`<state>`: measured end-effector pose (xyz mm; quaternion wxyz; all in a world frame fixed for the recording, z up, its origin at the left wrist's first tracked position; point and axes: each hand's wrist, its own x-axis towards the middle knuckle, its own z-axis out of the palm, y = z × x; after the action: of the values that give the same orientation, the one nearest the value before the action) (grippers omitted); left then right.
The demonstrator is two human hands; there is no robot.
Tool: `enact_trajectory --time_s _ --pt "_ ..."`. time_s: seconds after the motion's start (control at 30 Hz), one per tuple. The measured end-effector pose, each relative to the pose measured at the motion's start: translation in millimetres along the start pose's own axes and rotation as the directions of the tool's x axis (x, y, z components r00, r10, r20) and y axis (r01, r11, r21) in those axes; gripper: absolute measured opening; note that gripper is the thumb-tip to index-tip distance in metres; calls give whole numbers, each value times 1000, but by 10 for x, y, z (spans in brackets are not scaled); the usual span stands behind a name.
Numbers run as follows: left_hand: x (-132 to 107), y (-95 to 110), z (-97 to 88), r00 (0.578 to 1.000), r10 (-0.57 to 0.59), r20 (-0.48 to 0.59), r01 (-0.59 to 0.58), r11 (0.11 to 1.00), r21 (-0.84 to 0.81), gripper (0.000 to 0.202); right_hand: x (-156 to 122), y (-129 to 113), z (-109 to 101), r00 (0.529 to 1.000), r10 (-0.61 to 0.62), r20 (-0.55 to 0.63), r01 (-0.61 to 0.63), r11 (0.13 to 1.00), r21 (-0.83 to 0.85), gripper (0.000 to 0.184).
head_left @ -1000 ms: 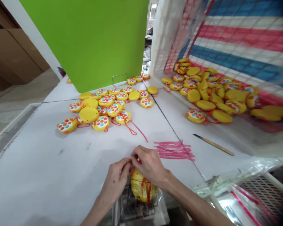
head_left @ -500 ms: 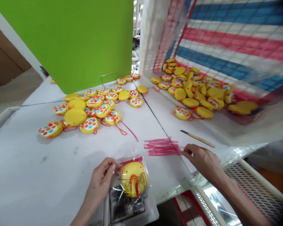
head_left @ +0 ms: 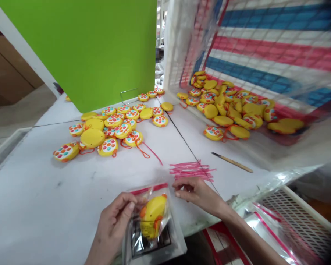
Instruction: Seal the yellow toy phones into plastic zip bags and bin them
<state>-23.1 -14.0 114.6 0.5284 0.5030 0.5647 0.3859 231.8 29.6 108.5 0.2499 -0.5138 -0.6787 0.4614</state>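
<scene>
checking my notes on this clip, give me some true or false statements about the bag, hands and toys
1. The left hand holds a clear bag with a yellow toy inside. True.
2. The right hand grips the brush. False: the brush lies apart on the table.
3. The pink ties lie just beyond the right hand. True.
4. The board behind the loose toys is blue. False: it is green.
</scene>
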Motion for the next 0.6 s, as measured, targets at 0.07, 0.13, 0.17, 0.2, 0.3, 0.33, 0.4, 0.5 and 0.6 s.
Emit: enact_trajectory --time_s 0.07,0.13,0.17,0.2,0.3,0.33,0.4,0.5,0.6 --pt "11 -11 -5 1000 -17 7 17 999 -38 23 79 2 76 1000 3 4 -3 998 59 13" --pt "16 -14 -7 1000 -24 15 25 997 -68 22 164 0 151 1000 -1 -1 1 995 97 12" --pt "16 -14 -8 1000 -24 19 26 997 -78 22 203 2 189 1000 0 1 0 993 118 12" --pt "16 -15 -9 999 -26 22 27 996 -85 22 240 6 225 1000 4 7 -5 989 145 11" --pt "14 -23 -13 999 -33 18 34 995 -90 24 319 30 311 999 9 31 -16 977 215 7" --pt "16 -29 -19 999 -35 19 37 996 -87 24 335 36 328 999 6 43 -15 974 227 6" --pt "22 -51 -41 999 -37 22 38 997 -73 24 349 38 341 999 -9 47 -1 977 213 6" --pt "38 -107 -106 1000 -28 2 28 1000 -9 23 334 12 319 999 -30 -22 33 988 154 8" --pt "59 -181 -182 997 -61 -48 63 997 37 22 296 -20 299 995 -25 -100 43 982 183 10"
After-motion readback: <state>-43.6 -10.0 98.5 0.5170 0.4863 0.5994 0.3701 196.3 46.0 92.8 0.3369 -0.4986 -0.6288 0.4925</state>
